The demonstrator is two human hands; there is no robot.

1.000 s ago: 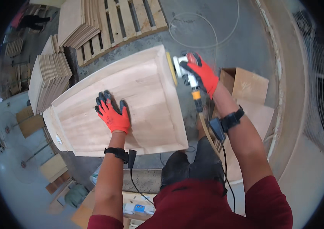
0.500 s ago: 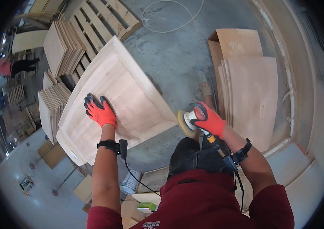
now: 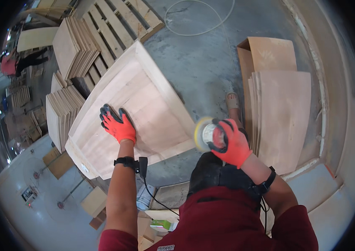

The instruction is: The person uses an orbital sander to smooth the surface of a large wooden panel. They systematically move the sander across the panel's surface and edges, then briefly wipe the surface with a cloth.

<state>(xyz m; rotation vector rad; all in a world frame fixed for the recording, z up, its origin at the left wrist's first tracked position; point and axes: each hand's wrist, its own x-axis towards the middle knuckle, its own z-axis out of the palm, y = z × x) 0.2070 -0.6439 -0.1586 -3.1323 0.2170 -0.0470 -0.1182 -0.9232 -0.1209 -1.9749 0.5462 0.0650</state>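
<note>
A large pale wooden panel [image 3: 154, 119] with raised edges lies tilted in front of me. Flat on its face rests my left hand [image 3: 118, 124], in a red and black glove, fingers spread and holding nothing. My right hand [image 3: 231, 143], gloved alike, grips the body of an orbital sander [image 3: 211, 136] from above. Its round yellow pad [image 3: 199, 133] is turned toward the panel's right edge, close by it; whether they touch I cannot tell. The sander is a little blurred.
Stacked curved plywood panels [image 3: 284, 121] stand at my right, near my foot [image 3: 232, 101]. Behind the panel are a slatted wooden pallet [image 3: 121, 23] and more stacked boards [image 3: 75, 50]. A hose loop [image 3: 186, 33] lies on the floor. A white bucket [image 3: 145, 196] stands below my left arm. Another person [image 3: 18, 65] is far left.
My right hand has turned the sander so its pad stands more upright, and its hose end no longer shows. The whole view has shifted slightly; my left hand stays on the panel.
</note>
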